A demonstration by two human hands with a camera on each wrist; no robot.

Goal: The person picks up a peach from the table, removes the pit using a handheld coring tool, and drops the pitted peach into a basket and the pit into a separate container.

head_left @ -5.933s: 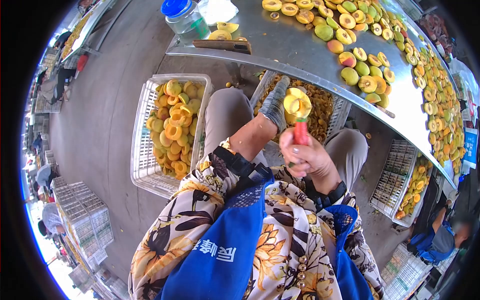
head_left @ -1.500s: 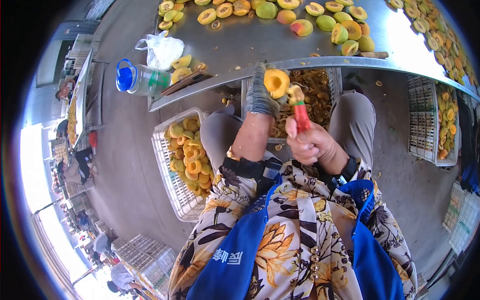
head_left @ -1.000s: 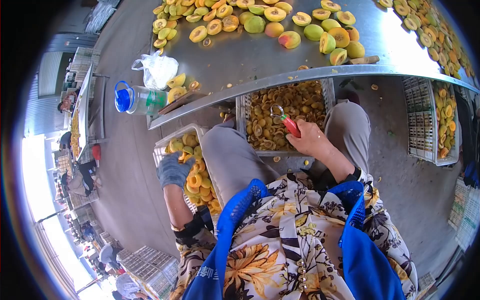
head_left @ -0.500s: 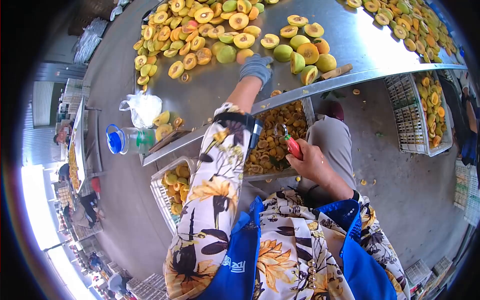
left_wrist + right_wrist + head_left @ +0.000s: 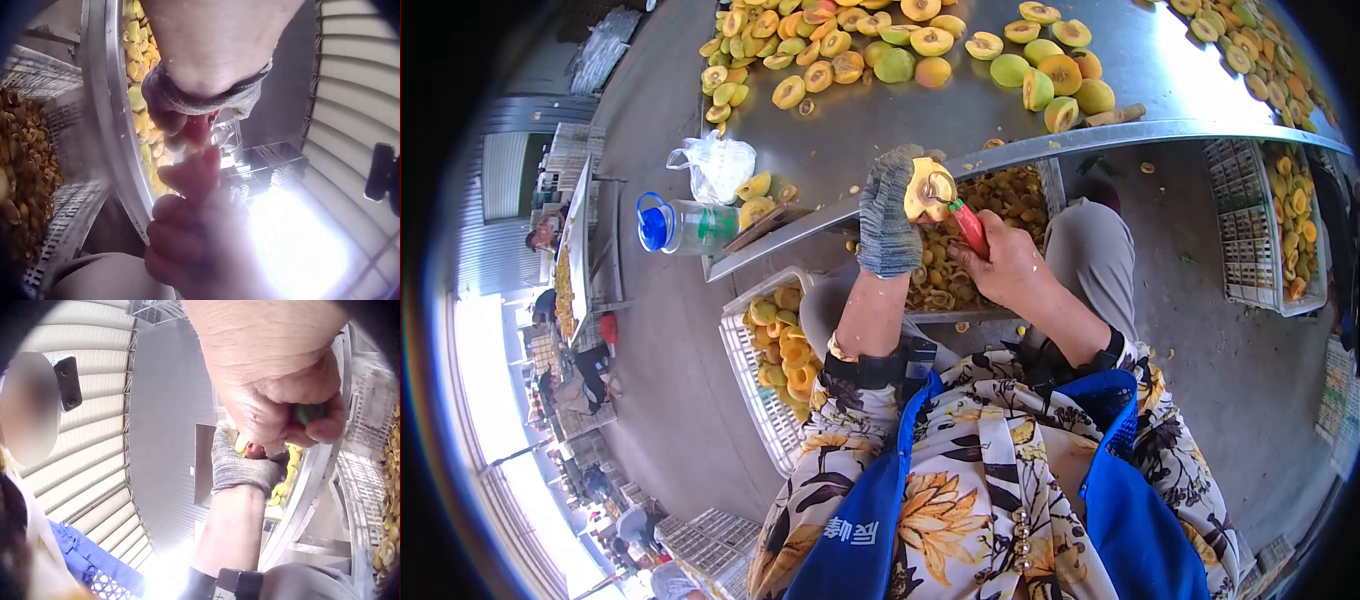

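Note:
My left hand (image 5: 887, 220), in a grey knitted glove, holds a yellow peach half (image 5: 922, 186) with its cut face toward my right hand. My bare right hand (image 5: 1012, 264) grips the red handle of a pitting tool (image 5: 970, 229), whose metal loop lies at the cut face. Both hands are above the crate of brown-yellow scraps (image 5: 1055, 186), near the table edge. In the right wrist view, the gloved hand (image 5: 242, 467) is beyond my right hand (image 5: 275, 381), where the green handle end (image 5: 310, 413) shows. Fingers hide most of the tool in the left wrist view.
Peach halves (image 5: 932, 41) lie spread over the metal table (image 5: 820, 150). A crate (image 5: 772, 440) of hollowed halves stands left of my legs; another crate (image 5: 1240, 230) stands at right. A blue-capped jar (image 5: 700, 228) and plastic bag (image 5: 715, 168) sit at the table's left corner.
My left hand goes from the fruit at the tool to the left crate, reaches onto the table, then comes back with a peach half. My right hand keeps the pitting tool and raises it slightly.

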